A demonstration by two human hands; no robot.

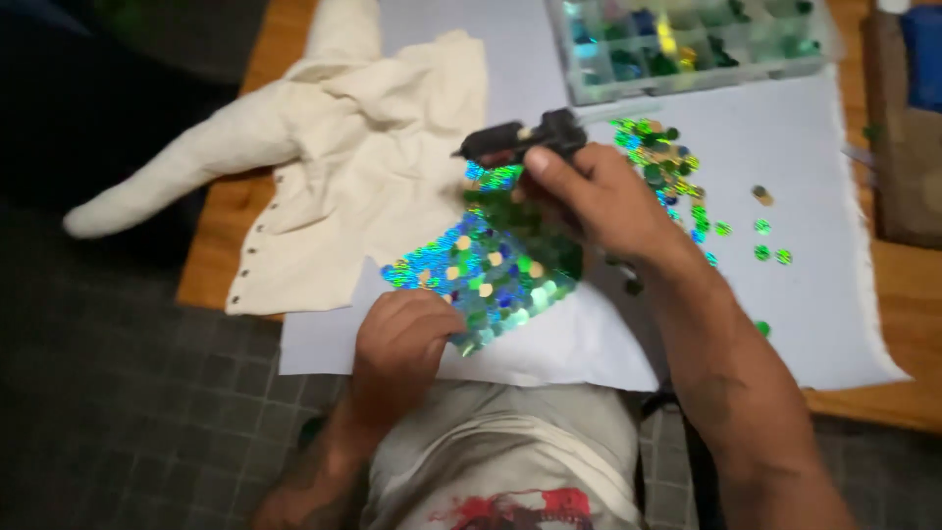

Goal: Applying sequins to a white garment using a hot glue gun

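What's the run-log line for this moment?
right hand: grips black glue gun | left hand: presses shiny green-blue sequin patch | loose sequins on white sheet

Sequin patch (491, 270) on paper (589, 344), mid tabletop (221, 236); garment (343, 157) left; loose sequins (677, 186) right; compartment box (687, 44) behind.

Seen from above, the person's left hand (400, 329) curls fingers-down close to the body, while the right hand (594, 196) reaches farther forward, fingers closed in a grip, its bare forearm angling back.
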